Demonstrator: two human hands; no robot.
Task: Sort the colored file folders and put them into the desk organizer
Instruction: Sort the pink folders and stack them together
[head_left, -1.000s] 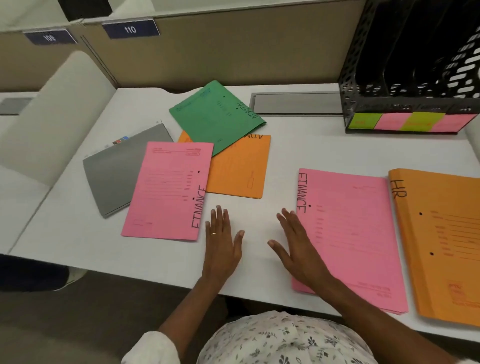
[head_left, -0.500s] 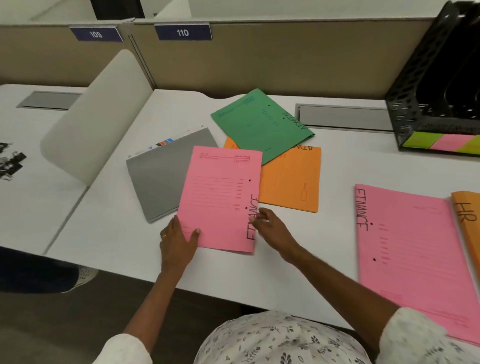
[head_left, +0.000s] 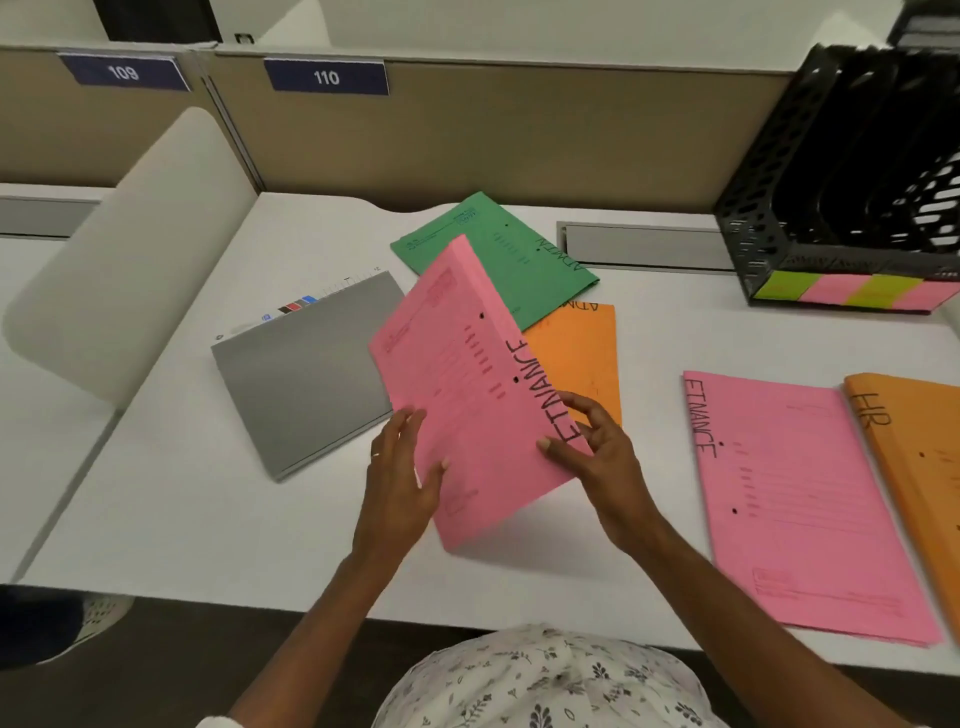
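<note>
Shirt (head_left: 545, 680): white cloth with small dark flowers, at the lower edge of the view.
Tabletop (head_left: 197, 509): white; it carries the folders and the organizer.
Left hand (head_left: 397, 488): holds the lower left edge of the lifted pink folder (head_left: 467, 384). The thumb lies on the front face and the fingers (head_left: 404, 426) are nearly straight and close together along the edge.
Right hand (head_left: 605, 467): pinches the right edge of the same folder, with the thumb on the front beside the word FINANCE and the fingers curled round the edge.
Place of the lifted pink folder: in the air above the tabletop, tilted, between both hands.
Second pink folder (head_left: 800, 519): flat at the right, also marked FINANCE.
Orange HR folder (head_left: 919, 467): flat, just beside the second pink folder.
Grey folder (head_left: 306, 374): flat, left of the lifted one.
Orange ADMIN folder (head_left: 576, 353): flat, partly under the green folder (head_left: 504, 254).
Desk organizer (head_left: 769, 171): black, perforated, at the far right, with green and pink labels (head_left: 852, 290) on its front.
Partition (head_left: 519, 135): beige, with plates 109 and 110.
</note>
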